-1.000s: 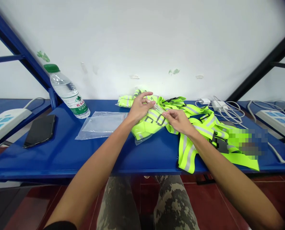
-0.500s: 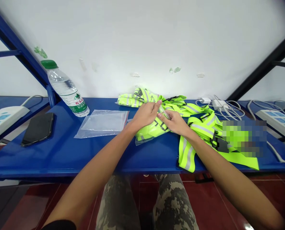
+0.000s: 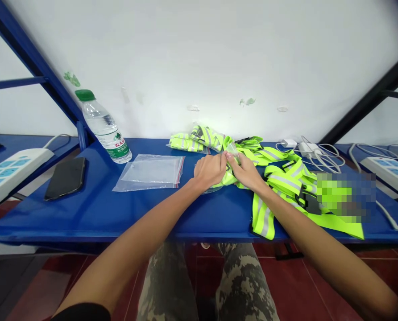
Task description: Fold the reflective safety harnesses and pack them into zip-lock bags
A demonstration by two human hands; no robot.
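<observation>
My left hand [image 3: 209,171] and my right hand [image 3: 245,171] meet at the middle of the blue table [image 3: 125,214]. Both are closed on the top edge of a clear plastic bag [image 3: 231,149] with a folded neon-yellow reflective vest [image 3: 226,179] inside it. The bag lies mostly hidden under my hands. A pile of loose reflective vests [image 3: 286,178] spreads to the right of my right hand. Another bagged vest [image 3: 195,139] lies behind my hands by the wall.
An empty zip bag [image 3: 152,171] lies left of my hands. A water bottle [image 3: 103,127] leans at the back left, with a black phone [image 3: 66,177] and a power strip [image 3: 8,171] further left. Chargers and cables [image 3: 311,151] and another power strip [image 3: 388,169] sit at right.
My hands have drawn together over the bagged vest, pinching the bag's top edge. The left hand slid down from the far side, and the view shifted slightly left.
</observation>
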